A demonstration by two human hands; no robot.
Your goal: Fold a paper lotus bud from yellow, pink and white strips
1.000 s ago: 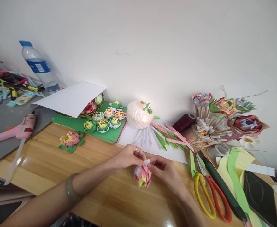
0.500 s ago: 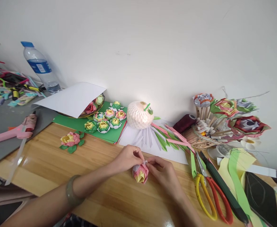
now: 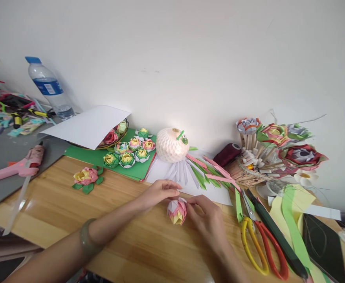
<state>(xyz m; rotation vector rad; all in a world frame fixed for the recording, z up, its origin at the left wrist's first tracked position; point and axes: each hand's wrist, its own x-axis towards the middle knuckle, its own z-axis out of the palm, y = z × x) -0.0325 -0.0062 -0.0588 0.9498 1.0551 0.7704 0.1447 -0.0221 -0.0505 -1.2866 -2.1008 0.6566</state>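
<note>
A small folded paper flower (image 3: 177, 212), white and pink outside with yellow inside, is between my hands over the wooden table. My right hand (image 3: 206, 214) pinches its right edge with thumb and fingertips. My left hand (image 3: 160, 193) is just above and left of the flower, its fingers apart from the thumb; I see nothing held in it. A pink and yellow flower with green leaves (image 3: 86, 177) lies to the left. Behind my hands, folded paper strips (image 3: 200, 175) fan out on a white sheet beside a white textured ball (image 3: 172, 145).
Scissors (image 3: 263, 245), a dark green long tool (image 3: 281, 236) and a black phone-like slab (image 3: 322, 247) lie at right. Paper flowers (image 3: 127, 159) rest on green card. A pink glue gun (image 3: 22, 167) and water bottle (image 3: 50, 88) stand left.
My left hand has loosened from the flower's top, its fingers now straighter. The flower has tipped slightly, showing more white at its upper edge. The whole view has shifted a little.
</note>
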